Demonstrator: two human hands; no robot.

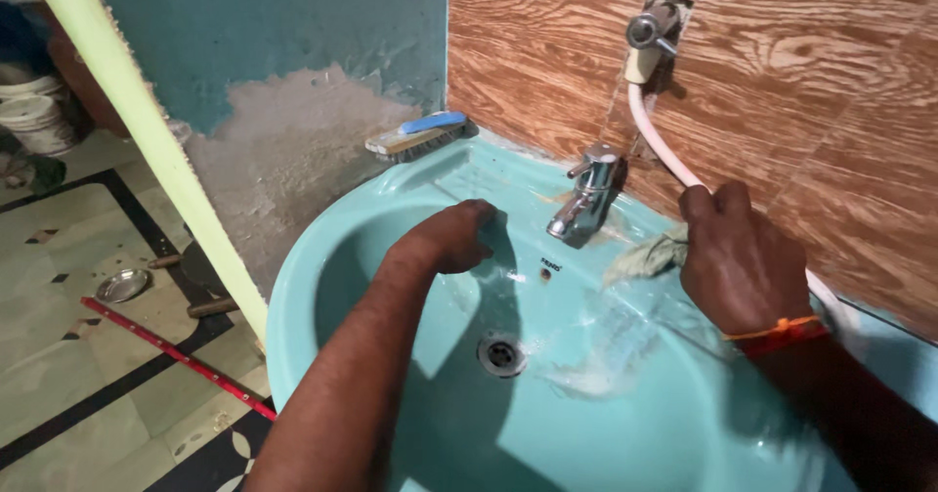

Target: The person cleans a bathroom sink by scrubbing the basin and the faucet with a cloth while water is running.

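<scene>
A domestic washroom under repair or fit-out is indicated. A turquoise basin (pixel 322 257) is fitted with a chrome tap (pixel 586 194), and a white hose (pixel 664 150) is run from a wall valve (pixel 653 31) – plumbing typical of a home. Wood-grain wall tiles (pixel 811 111) are seen beside bare, patchy plaster (pixel 293 150). A scrub brush (pixel 415 135) is laid on the rim – stacked buckets (pixel 34 111) are kept on the patterned floor (pixel 68 355).

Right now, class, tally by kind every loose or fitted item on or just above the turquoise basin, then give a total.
Taps: 1, chrome tap
Wall valves: 1, valve
Hoses: 1, white hose
Brushes: 1, scrubbing brush
Cloths: 1, rag
Drains: 1, drain
Total: 6
</scene>
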